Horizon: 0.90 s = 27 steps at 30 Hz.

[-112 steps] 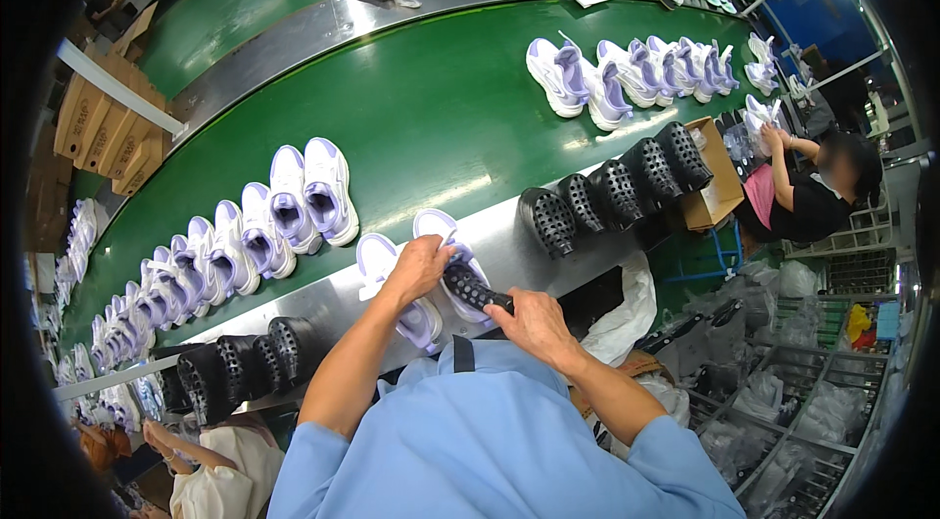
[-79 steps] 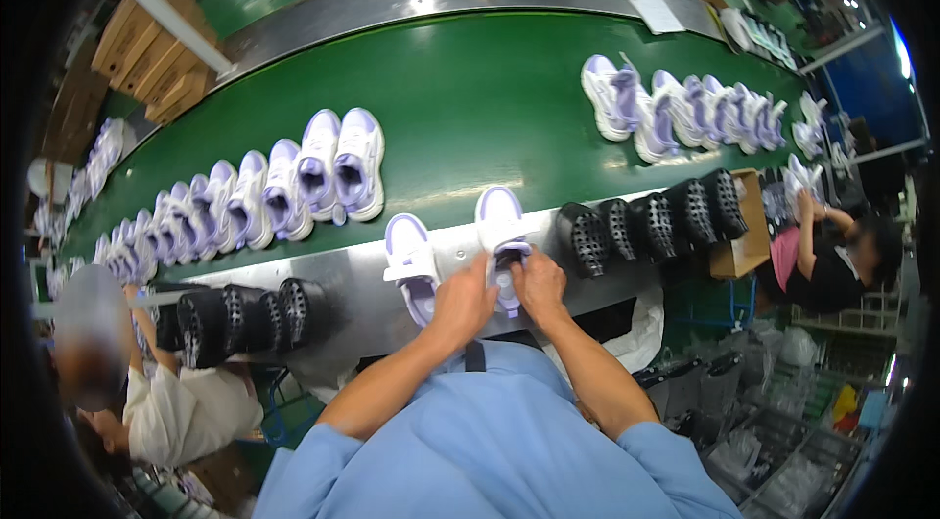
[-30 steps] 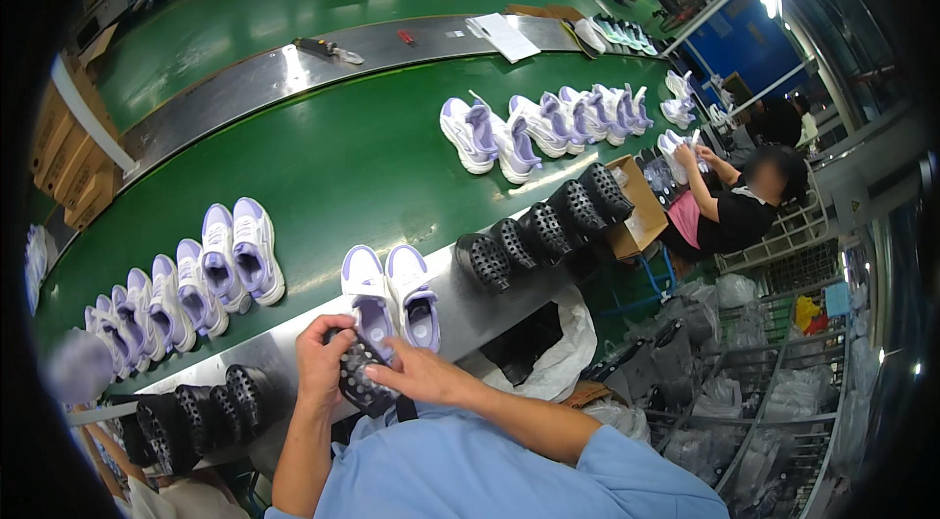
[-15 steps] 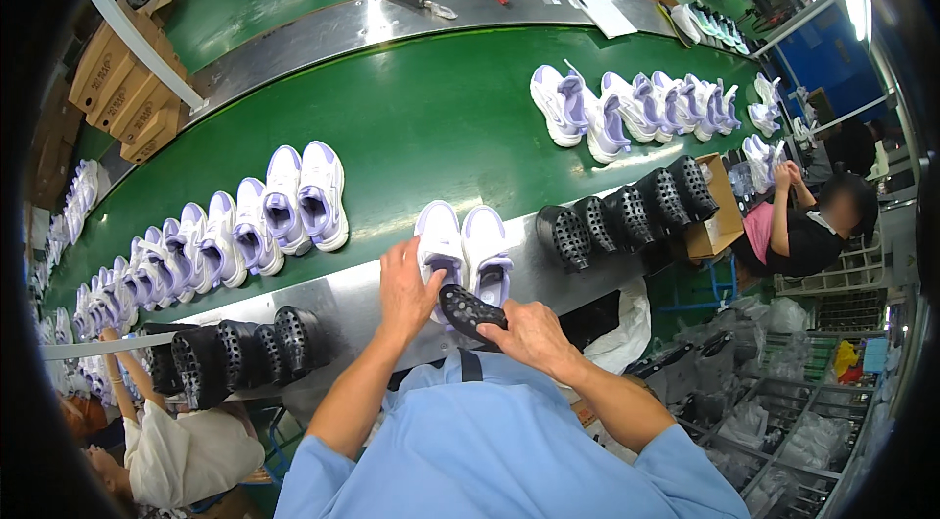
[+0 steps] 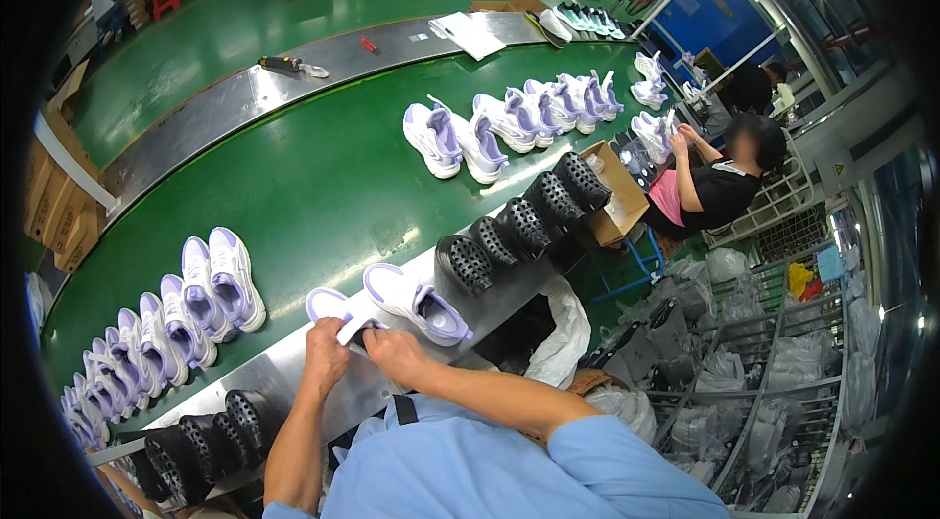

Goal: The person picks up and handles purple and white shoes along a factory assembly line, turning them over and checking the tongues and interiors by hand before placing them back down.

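Note:
Just in front of me, a white and lavender sneaker point(image 5: 328, 305) lies on the metal bench edge, partly covered by my hands. My left hand point(image 5: 325, 354) is closed on the white flap at its opening. Beside it, my right hand point(image 5: 396, 356) has curled fingers at the same opening; its fingertips are partly hidden. The matching sneaker point(image 5: 416, 304) rests to the right, apart from both hands, with its opening facing up. No black perforated shoe insert shows in my hands, and the inside of the held sneaker is hidden.
Black perforated inserts point(image 5: 524, 225) stand in a row to the right, and more inserts point(image 5: 206, 446) to the left. Sneakers line the green conveyor at left point(image 5: 162, 323) and far right point(image 5: 529, 117). A co-worker point(image 5: 720, 171) sits at right beside a cardboard box point(image 5: 615, 196).
My view has swung to the right. The black perforated insert in my right hand is no longer visible. Both hands have come together at the left sneaker's opening, and the right sneaker lies more tilted.

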{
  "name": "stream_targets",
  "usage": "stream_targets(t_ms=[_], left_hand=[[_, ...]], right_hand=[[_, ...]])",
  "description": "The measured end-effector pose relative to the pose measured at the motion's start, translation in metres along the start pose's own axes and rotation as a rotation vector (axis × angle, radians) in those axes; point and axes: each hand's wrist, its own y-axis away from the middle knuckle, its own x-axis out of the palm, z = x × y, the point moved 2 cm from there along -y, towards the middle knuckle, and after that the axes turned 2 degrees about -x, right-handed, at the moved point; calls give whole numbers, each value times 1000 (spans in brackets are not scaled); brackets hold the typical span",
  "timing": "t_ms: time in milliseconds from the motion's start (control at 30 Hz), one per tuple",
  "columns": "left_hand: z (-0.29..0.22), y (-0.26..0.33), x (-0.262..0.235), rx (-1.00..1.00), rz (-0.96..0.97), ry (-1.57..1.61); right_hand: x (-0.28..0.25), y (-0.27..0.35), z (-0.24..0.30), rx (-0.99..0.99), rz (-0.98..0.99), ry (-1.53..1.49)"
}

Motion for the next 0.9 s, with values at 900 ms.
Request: stream_targets(t_ms=[900], left_hand=[[26,50,4,-375,-337,111]], right_hand=[[3,-57,-12,-169,95,-577]])
